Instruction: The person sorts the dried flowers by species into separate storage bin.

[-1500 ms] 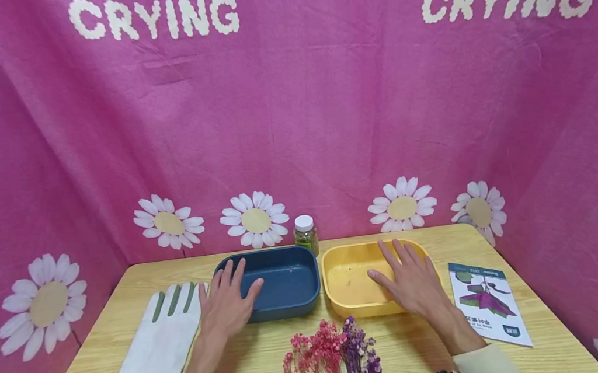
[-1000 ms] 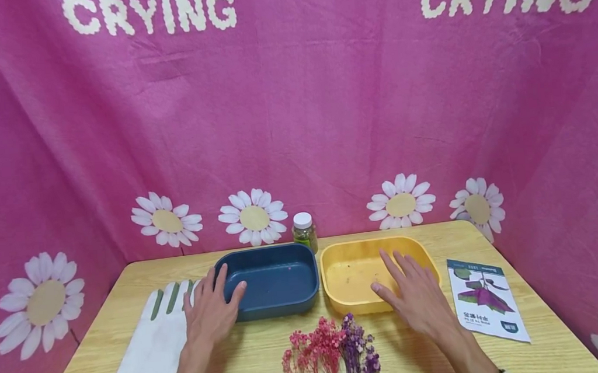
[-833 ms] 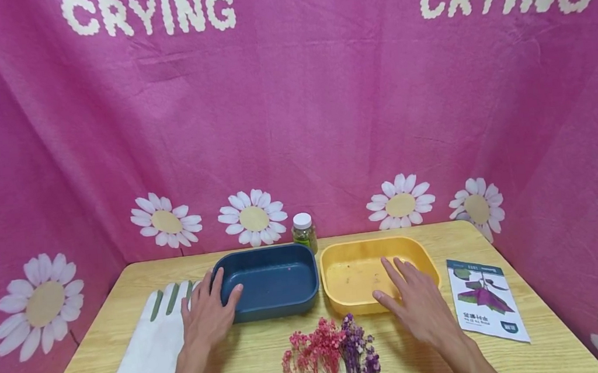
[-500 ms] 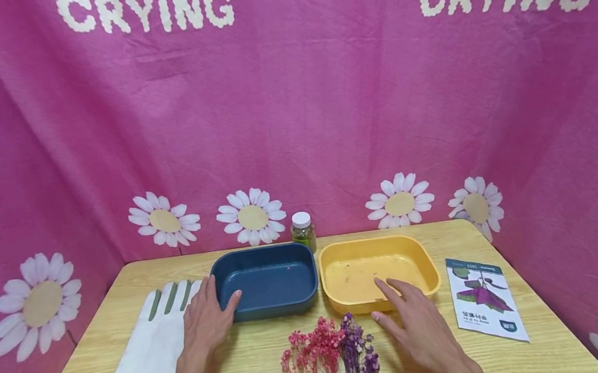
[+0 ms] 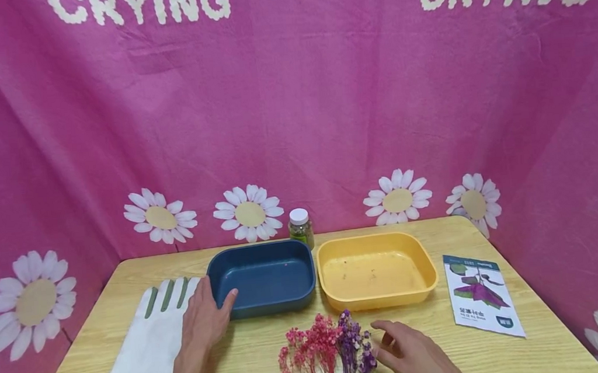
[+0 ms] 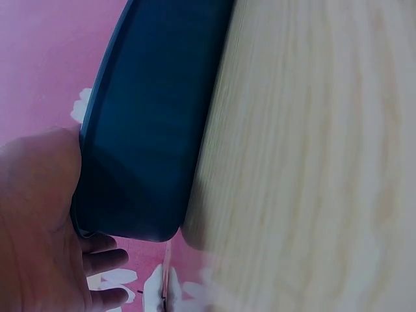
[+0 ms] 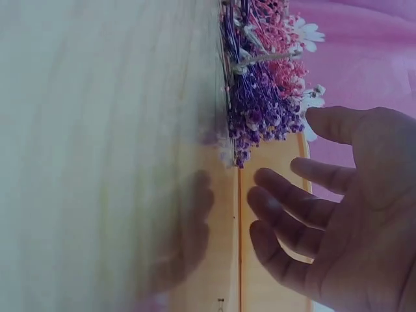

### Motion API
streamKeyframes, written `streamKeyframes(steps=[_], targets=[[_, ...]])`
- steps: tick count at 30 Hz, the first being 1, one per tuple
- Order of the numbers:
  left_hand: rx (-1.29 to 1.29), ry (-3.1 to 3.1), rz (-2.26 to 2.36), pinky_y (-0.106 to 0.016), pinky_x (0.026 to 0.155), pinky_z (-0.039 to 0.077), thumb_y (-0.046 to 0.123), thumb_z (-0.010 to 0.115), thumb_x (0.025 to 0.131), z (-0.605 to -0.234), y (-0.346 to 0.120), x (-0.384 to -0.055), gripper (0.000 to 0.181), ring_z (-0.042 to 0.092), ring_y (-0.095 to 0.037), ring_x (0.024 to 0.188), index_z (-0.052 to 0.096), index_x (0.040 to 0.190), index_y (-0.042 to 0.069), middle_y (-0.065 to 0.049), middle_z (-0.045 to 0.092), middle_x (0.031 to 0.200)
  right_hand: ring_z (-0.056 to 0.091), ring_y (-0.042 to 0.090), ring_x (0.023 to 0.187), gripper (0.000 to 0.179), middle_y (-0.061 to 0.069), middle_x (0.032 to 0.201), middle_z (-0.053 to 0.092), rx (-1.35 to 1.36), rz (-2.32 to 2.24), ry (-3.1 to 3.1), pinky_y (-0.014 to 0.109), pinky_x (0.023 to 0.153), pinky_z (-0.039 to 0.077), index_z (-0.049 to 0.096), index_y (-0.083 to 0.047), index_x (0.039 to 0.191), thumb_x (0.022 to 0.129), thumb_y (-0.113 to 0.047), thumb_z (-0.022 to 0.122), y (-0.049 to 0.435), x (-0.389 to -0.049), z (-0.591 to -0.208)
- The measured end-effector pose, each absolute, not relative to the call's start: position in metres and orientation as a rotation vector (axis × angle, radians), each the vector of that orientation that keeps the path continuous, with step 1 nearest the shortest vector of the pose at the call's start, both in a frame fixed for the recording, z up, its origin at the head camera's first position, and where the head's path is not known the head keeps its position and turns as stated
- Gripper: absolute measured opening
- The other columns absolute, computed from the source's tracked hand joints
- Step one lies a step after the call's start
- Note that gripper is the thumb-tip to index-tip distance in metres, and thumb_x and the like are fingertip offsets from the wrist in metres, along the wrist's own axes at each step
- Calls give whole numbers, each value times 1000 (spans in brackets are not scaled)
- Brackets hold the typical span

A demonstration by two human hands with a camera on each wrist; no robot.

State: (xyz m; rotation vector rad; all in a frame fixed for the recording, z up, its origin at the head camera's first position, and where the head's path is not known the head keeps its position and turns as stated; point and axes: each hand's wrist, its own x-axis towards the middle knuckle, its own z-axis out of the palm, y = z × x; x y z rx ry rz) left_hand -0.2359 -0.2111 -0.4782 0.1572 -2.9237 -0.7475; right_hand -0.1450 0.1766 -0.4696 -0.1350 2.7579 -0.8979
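Observation:
In the head view a dark blue tray (image 5: 266,309) and a yellow tray (image 5: 379,301) stand side by side. My left hand (image 5: 199,326) rests at the blue tray's left front corner, thumb by the rim; the left wrist view shows its fingers (image 6: 107,261) extended past the tray's end. Bunches of dried flowers, pink (image 5: 319,343) and purple (image 5: 349,346), lie in front of the trays. Just right of the purple bunch is my right hand (image 5: 420,355), fingers loosely bent. In the right wrist view nothing lies within its palm, and the purple blossoms (image 7: 260,117) are near the thumb.
A white glove (image 5: 138,357) with green finger strips lies left of my left hand. Behind the trays stands a small white-capped jar (image 5: 301,230). A seed packet (image 5: 482,298) with a purple leaf lies on the right of the wooden table (image 5: 271,364). Pink cloth (image 5: 292,105) encloses the back and sides.
My right hand has drawn back from over the yellow tray to beside the purple flowers. The left hand has slid back from over the blue tray to its left corner. The view has shifted slightly.

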Motion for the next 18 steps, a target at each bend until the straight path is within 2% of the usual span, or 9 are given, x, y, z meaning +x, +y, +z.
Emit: streamKeyframes(steps=[10, 14, 18], targets=[[179, -2940, -779, -59, 116, 23, 49, 47, 97, -479, -211, -236, 85, 23, -46, 143, 13, 152, -6, -26, 20, 157, 50, 13, 69, 52, -5, 79, 57, -160, -908, 2627, 30, 62, 42, 59, -14, 120, 81, -45, 73, 170, -141, -475], [177, -2944, -784, -59, 116, 22, 50, 46, 97, -479, -211, -236, 85, 22, -46, 143, 12, 152, -5, -26, 19, 157, 48, 14, 66, 49, -3, 76, 55, -106, -872, 2634, 30, 57, 37, 61, -15, 113, 79, -48, 74, 165, -140, -476], [172, -2946, -785, -59, 116, 23, 50, 45, 97, -479, -211, -237, 85, 22, -46, 143, 12, 152, -5, -26, 19, 157, 49, 16, 66, 47, -2, 74, 55, -39, -815, 2638, 31, 57, 36, 62, -18, 104, 75, -53, 76, 158, -141, -476]])
